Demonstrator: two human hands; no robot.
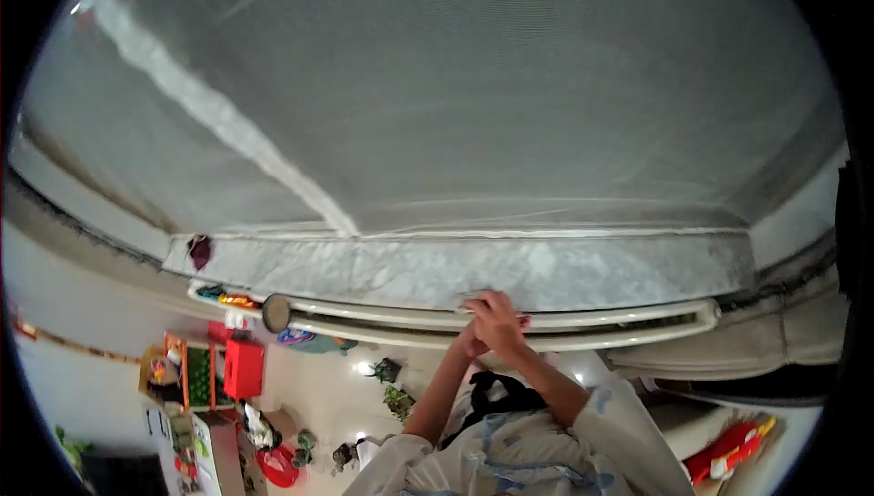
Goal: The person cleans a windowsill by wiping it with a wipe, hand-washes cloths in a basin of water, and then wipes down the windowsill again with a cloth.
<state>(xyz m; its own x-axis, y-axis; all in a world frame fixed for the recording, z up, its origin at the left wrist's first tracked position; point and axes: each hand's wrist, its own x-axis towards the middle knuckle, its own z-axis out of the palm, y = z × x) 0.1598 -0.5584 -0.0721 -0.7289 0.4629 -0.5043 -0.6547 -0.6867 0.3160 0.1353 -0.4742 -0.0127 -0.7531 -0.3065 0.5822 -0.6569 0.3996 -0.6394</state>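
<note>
Both my hands meet at the white rail in front of the marble window sill (pixel 401 268). My right hand (pixel 497 325) lies over my left hand (pixel 474 341), its fingers reaching to the sill's front edge. A small pale thing shows at the fingertips, too small to name. A bit of red shows beside my right hand. The fingers of my left hand are mostly hidden under the right. The white rail (pixel 619 318) runs along the sill, and a round brownish object (pixel 276 313) sits on its left part.
A dark red item (pixel 199 251) lies at the sill's left end. Behind the sill hangs a grey mesh screen (pixel 546 113). Below left are a red box (pixel 244 368), potted plants (pixel 398 401) and a red basin (pixel 278 466) on the floor. Beige curtain (pixel 728 341) hangs at right.
</note>
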